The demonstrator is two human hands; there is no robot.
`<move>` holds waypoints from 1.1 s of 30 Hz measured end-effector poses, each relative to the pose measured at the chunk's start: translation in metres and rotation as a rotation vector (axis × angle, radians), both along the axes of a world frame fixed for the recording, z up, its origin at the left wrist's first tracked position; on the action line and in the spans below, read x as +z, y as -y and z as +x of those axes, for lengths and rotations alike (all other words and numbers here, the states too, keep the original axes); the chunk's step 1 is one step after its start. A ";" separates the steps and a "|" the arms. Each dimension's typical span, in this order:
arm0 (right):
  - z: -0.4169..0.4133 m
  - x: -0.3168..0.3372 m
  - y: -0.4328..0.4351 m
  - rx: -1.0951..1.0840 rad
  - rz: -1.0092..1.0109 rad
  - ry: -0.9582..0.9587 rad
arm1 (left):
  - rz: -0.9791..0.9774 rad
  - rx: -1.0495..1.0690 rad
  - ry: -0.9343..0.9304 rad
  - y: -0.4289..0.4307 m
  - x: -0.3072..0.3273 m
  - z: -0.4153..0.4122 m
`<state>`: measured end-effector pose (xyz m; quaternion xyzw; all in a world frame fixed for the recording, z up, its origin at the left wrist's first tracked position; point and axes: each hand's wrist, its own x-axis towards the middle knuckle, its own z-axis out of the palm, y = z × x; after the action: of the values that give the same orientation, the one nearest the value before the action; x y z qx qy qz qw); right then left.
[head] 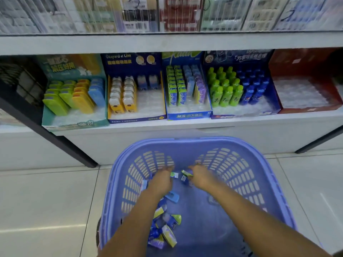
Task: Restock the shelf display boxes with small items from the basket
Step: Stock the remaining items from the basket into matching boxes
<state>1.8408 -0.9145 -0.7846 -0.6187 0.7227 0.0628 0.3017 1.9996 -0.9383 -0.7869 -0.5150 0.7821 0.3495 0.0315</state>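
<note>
While left hand (161,181) and right hand (202,178) probe one basket (245,151), five boxes (188,116) stand.

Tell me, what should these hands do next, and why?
Probably lift packets out toward the middle display box: left hand and right hand are both down among them in the basket, and that box's front rows look bare.
</note>
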 end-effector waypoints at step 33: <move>-0.039 0.168 0.022 -0.366 -0.483 1.170 | 0.360 0.283 -0.433 0.042 0.132 -0.003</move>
<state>1.8022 -0.9365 -0.6163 -0.4683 0.5269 -0.4998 0.5033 1.9968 -0.9801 -0.6551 -0.5183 0.6169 0.5849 -0.0938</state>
